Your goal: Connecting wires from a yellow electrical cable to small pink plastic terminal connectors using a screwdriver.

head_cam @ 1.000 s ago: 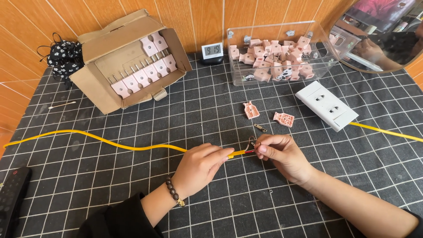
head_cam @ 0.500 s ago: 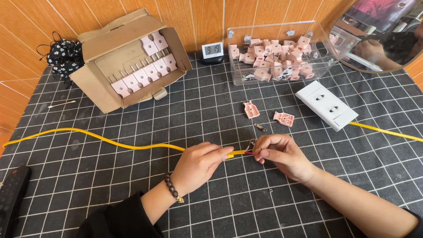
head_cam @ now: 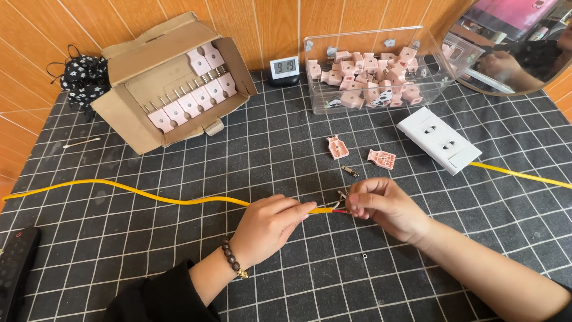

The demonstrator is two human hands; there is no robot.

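My left hand (head_cam: 271, 226) pinches a yellow cable (head_cam: 119, 188) near its stripped end, where a short red wire shows. My right hand (head_cam: 381, 206) is closed around that wire end, with a small metal piece poking out by the fingers. The cable runs left across the dark grid mat (head_cam: 179, 262). Just beyond the hands lie two pink plug pieces (head_cam: 337, 146) (head_cam: 381, 158) and a small metal part (head_cam: 349, 171).
A white socket block (head_cam: 440, 139) with another yellow cable (head_cam: 524, 175) lies at right. Behind are a clear box of pink parts (head_cam: 375, 71), an open cardboard box of pink plugs (head_cam: 173, 83), a small digital clock (head_cam: 283, 67), a mirror (head_cam: 512, 42). A black remote (head_cam: 15, 268) lies at left.
Both hands have stayed at the cable end, with only small finger shifts. The cable and the parts on the mat lie as before.
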